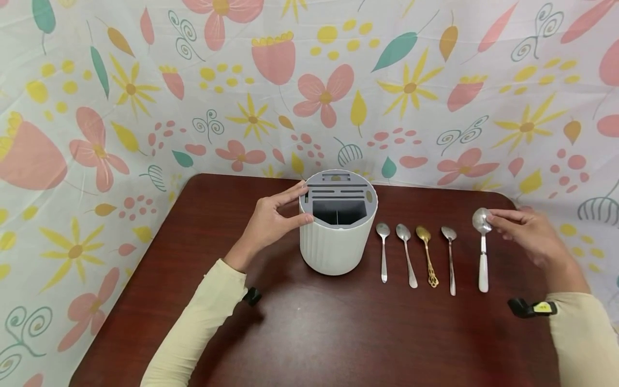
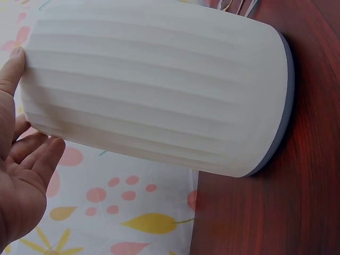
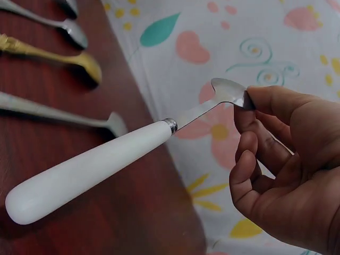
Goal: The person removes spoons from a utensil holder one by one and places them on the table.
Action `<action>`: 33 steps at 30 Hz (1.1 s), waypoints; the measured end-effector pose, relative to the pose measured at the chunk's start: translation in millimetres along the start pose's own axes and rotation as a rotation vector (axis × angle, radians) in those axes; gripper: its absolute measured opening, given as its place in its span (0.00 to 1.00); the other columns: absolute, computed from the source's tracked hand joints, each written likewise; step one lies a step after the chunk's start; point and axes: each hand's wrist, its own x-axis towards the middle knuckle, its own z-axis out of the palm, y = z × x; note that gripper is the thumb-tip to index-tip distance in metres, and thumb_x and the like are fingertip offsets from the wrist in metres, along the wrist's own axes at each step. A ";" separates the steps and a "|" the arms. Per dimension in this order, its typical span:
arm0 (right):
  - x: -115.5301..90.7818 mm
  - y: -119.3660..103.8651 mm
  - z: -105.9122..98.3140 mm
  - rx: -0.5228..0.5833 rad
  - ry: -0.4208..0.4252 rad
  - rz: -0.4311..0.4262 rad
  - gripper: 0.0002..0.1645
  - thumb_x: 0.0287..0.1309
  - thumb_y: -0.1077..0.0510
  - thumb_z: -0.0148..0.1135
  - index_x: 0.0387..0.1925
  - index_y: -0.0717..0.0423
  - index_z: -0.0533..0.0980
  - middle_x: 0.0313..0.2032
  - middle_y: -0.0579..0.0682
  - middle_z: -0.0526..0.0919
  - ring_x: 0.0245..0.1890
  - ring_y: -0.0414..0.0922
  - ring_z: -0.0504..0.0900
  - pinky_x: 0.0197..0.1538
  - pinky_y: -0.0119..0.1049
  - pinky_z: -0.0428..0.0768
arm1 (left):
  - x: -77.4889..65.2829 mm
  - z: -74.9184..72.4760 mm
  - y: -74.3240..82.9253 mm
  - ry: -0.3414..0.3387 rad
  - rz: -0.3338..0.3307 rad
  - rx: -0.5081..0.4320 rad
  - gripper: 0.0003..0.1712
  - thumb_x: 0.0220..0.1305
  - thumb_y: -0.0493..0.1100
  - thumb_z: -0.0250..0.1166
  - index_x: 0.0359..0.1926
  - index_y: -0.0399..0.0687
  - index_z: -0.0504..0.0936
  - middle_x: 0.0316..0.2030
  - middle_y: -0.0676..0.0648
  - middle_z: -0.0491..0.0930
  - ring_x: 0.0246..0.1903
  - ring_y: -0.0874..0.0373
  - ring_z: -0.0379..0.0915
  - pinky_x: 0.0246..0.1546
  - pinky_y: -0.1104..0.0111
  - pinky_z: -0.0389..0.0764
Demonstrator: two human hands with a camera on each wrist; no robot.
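A white ribbed utensil holder [image 1: 333,250] with a grey slotted top stands upright on the table. My left hand [image 1: 273,217] holds its left side near the rim; the thumb lies toward the front and the fingers farther back. In the left wrist view, that hand [image 2: 26,170] is against the holder's [image 2: 159,85] upper end. My right hand [image 1: 532,236] pinches the bowl edge of a white-handled spoon [image 1: 483,269] between thumb and fingers. The right wrist view shows its handle [image 3: 90,170] pointing away from the hand [image 3: 292,154]; whether the handle end touches the table cannot be told.
Between the holder and my right hand lie two silver spoons [image 1: 383,252] [image 1: 407,252], a gold spoon [image 1: 429,258] with an ornate handle, and another silver spoon [image 1: 451,263]. They form a row on the dark wooden table [image 1: 338,333]. Behind hangs a floral cloth [image 1: 271,107].
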 end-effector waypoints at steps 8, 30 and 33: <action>2.6 23.8 -3.7 0.073 -0.013 0.062 0.13 0.69 0.60 0.65 0.43 0.39 0.90 0.31 0.32 0.87 0.29 0.32 0.80 0.32 0.25 0.80 | -0.3 0.5 0.5 0.005 0.005 -0.012 0.36 0.59 0.49 0.78 0.68 0.57 0.78 0.71 0.57 0.71 0.66 0.64 0.72 0.59 0.63 0.80; 13.4 67.4 11.1 0.181 -0.006 0.067 0.10 0.68 0.60 0.66 0.45 0.43 0.88 0.36 0.28 0.88 0.34 0.28 0.81 0.35 0.23 0.79 | -0.5 1.3 -0.2 0.006 0.002 0.010 0.36 0.59 0.52 0.78 0.69 0.59 0.78 0.70 0.66 0.70 0.68 0.66 0.68 0.61 0.61 0.78; 14.6 72.1 13.7 0.211 -0.029 0.066 0.12 0.68 0.61 0.66 0.48 0.43 0.87 0.38 0.29 0.88 0.36 0.28 0.80 0.36 0.23 0.79 | -0.5 1.4 -0.3 0.010 0.002 0.008 0.36 0.59 0.50 0.78 0.68 0.59 0.78 0.70 0.64 0.70 0.69 0.65 0.68 0.61 0.60 0.78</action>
